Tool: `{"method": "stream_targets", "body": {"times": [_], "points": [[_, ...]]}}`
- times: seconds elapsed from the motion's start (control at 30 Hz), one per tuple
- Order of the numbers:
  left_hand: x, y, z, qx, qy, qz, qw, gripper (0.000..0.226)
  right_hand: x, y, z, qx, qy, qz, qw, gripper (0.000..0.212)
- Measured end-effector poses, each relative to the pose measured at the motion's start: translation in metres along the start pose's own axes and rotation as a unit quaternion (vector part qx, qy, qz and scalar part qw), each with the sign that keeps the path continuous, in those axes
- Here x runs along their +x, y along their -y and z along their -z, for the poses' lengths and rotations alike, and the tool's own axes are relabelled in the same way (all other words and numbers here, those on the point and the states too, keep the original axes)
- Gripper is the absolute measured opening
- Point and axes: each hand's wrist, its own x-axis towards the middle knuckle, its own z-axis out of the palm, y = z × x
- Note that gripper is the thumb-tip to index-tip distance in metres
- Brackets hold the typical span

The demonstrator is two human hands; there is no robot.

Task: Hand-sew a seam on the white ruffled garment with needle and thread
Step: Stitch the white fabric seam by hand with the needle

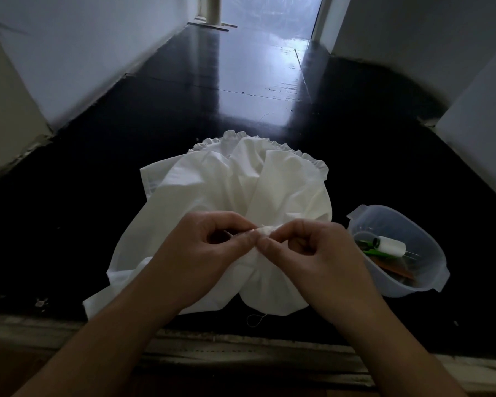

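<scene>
White cotton garment (235,196) lies crumpled on the black surface (370,167) before you; your left hand (212,253) and right hand (312,253) both pinch its bunched seam edge. Soft, light cloth slips easily, so hold beside the stitching.

clear plastic tub (430,285), perhaps green-handled tool (368,247) inside, black floor (241,90)

- No text, label, brand, number or sign can be read anywhere in the view.
- The white spool (390,246) in the clear tub (430,285) shows no legible marking.
- The white garment (212,184) carries no visible tag or print.
</scene>
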Motion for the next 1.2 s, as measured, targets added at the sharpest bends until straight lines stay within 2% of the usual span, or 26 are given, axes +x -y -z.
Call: {"method": "stream_targets", "body": {"times": [0.1, 0.37, 0.47, 0.53, 0.6, 0.63, 0.77, 0.87, 1.2], "points": [[-0.001, -0.001, 0.001, 0.015, -0.009, 0.005, 1.0, 0.013, 0.002, -0.002, 0.001, 0.014, 0.013, -0.005, 1.0, 0.01], [-0.001, 0.0, 0.0, 0.003, -0.015, 0.023, 1.0, 0.016, 0.006, -0.006, 0.013, 0.041, 0.025, -0.05, 0.998, 0.013], [0.0, 0.001, 0.0, 0.001, -0.025, 0.034, 0.999, 0.015, 0.011, -0.01, 0.015, 0.162, 0.019, -0.126, 0.979, 0.016], [0.0, 0.0, 0.0, -0.006, -0.028, 0.039, 0.999, 0.014, 0.014, -0.01, 0.017, 0.192, 0.025, -0.145, 0.97, 0.019], [-0.001, 0.0, 0.001, -0.01, -0.028, 0.038, 0.999, 0.015, 0.011, -0.009, 0.017, 0.15, 0.018, -0.13, 0.98, 0.037], [0.0, 0.001, 0.001, -0.007, -0.027, 0.035, 0.999, 0.014, 0.009, -0.006, 0.017, 0.126, 0.013, -0.117, 0.985, 0.038], [0.001, 0.003, 0.001, 0.003, -0.028, 0.032, 0.999, 0.013, 0.004, 0.003, 0.014, 0.072, 0.028, -0.088, 0.993, 0.022], [0.0, 0.003, 0.001, 0.006, -0.031, 0.028, 0.999, 0.014, 0.003, 0.006, 0.014, 0.085, 0.044, -0.091, 0.991, 0.006], [0.001, 0.005, 0.001, 0.012, -0.019, 0.006, 1.0, 0.011, 0.0, 0.006, 0.008, 0.134, 0.025, -0.03, 0.99, 0.02]]}}
